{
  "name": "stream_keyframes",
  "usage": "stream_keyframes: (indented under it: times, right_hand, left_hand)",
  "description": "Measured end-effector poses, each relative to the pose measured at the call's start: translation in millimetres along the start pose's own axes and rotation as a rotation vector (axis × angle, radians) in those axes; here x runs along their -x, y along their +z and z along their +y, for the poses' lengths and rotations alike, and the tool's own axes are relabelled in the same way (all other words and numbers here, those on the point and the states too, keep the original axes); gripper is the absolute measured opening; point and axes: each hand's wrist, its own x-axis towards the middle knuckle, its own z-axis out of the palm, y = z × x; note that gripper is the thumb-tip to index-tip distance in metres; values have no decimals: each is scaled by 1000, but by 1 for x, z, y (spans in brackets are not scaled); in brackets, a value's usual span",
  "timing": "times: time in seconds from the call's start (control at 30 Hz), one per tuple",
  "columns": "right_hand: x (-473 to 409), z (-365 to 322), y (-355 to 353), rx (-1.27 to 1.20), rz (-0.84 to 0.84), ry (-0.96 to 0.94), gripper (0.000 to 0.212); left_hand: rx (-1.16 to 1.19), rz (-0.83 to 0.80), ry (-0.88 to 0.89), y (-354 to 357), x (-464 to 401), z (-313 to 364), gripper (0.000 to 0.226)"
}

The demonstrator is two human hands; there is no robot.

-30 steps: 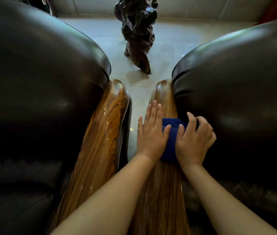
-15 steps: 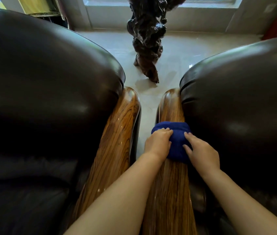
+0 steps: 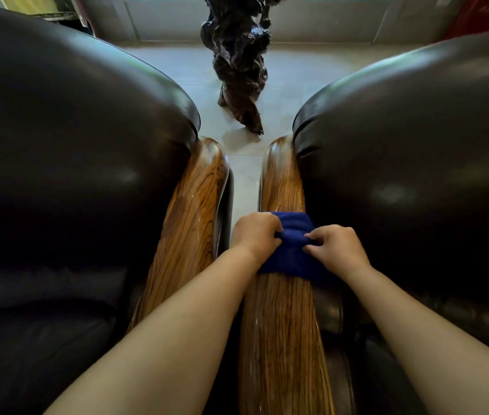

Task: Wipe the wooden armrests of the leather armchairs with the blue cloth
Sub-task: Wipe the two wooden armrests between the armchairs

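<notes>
Two dark leather armchairs stand side by side, each with a glossy striped wooden armrest. The blue cloth (image 3: 289, 253) lies draped across the right chair's armrest (image 3: 282, 187), about halfway along it. My left hand (image 3: 255, 235) pinches the cloth's left part with curled fingers. My right hand (image 3: 337, 248) pinches its right part, so the cloth bunches up between the two hands. The left chair's armrest (image 3: 192, 217) runs parallel, bare, a narrow gap away.
The left armchair (image 3: 66, 151) and the right armchair (image 3: 411, 151) bulge high on either side. A dark gnarled wood sculpture (image 3: 238, 67) stands on the pale tiled floor (image 3: 291, 73) beyond the armrest ends. A wall with a window sill closes the far side.
My hands went from flat on the cloth to pinching it with curled fingers, and the cloth slid back along the right armrest toward me and bunched up. My view also tilted up slightly.
</notes>
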Motion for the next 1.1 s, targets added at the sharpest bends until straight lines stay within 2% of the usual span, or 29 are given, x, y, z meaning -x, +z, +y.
stream_keyframes:
  times: [0.13,0.23,0.47,0.83,1.1]
  right_hand:
    - [8,2,-13,-44,-119,-27,7]
    - [14,-4,-19,-41,-157,-89,13]
    - [36,-24,-72,-139,-166,-125,11]
    - [145,-81,-241,-174,81,-218,9]
    - [287,-52,-332,-178,236,-157,9]
  left_hand:
    - [21,-138,-11,-11,8,5,14]
    - [138,-225,-62,-22,14,5,11]
    - [283,-248,-53,-76,29,24,11]
    - [451,-188,99,-228,78,136,14]
    - [438,-249,246,-266,142,262,20]
